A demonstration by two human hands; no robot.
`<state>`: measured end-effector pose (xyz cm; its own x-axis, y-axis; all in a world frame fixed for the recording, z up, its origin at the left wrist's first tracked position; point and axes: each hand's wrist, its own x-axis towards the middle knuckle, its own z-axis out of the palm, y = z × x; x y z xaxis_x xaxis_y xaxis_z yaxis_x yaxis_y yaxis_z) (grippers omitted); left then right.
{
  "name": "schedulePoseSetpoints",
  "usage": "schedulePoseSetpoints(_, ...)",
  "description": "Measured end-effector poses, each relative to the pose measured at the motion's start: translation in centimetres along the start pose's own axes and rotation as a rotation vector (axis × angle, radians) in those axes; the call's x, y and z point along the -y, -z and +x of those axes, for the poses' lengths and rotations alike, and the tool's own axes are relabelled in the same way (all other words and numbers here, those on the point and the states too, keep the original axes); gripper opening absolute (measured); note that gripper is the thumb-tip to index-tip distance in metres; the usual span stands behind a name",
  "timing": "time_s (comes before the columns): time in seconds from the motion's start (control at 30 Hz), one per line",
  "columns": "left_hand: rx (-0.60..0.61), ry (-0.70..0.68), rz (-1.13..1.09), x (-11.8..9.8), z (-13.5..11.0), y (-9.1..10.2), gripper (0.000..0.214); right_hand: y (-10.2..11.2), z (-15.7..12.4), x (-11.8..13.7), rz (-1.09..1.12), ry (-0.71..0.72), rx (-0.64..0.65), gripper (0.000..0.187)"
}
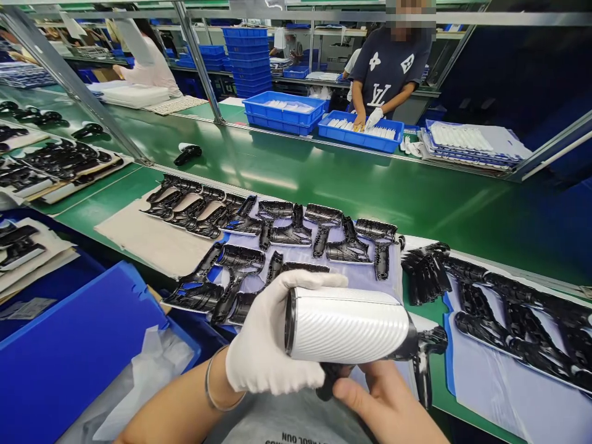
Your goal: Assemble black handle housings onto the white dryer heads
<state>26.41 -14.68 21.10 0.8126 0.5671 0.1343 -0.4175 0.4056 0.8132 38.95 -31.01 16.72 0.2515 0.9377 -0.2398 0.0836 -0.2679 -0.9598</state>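
A hair dryer (349, 325) with a white ribbed barrel and black ends is held level just above the bench. My left hand (266, 345), in a white glove, wraps around its left end, fingers along the top and thumb below. Beneath the barrel, my bare right hand (386, 394) closes on the underside by the black handle (329, 379); its fingertips are partly hidden. Behind lie black hair dryer shell halves (291, 233) in rows on a pale sheet. Another black and white dryer part (423, 357) sits to the right of the barrel.
More black shells (522, 308) lie on sheets at the right, beside a stack of black handle pieces (425, 271). A blue bin (83, 351) stands at lower left. A single dryer (189, 154) rests on the green belt (287, 163). Across it, a co-worker (386, 68) reaches into a blue tray (361, 140).
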Motion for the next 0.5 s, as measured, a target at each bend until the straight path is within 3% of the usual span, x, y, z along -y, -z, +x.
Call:
schedulePoseSetpoints(0.17, 0.022, -0.009, -0.005, -0.03, -0.27, -0.04, 0.059, 0.22, -0.01, -0.06, 0.033, -0.085, 0.066, 0.051)
schedulePoseSetpoints(0.27, 0.017, 0.019, -0.020, 0.03, -0.52, -0.09, 0.050, 0.24, -0.12, 0.31, 0.006, -0.101, -0.025, 0.055)
schedulePoseSetpoints(0.37, -0.014, 0.032, -0.019, -0.03, -0.69, -0.35, 0.050, 0.42, -0.12, -0.04, -0.050, -0.041, -0.089, 0.049)
schedulePoseSetpoints(0.5, -0.047, 0.055, -0.010, -0.18, -0.68, -0.71, 0.042, 0.89, 0.27, -0.59, -0.104, 0.081, -0.060, 0.036)
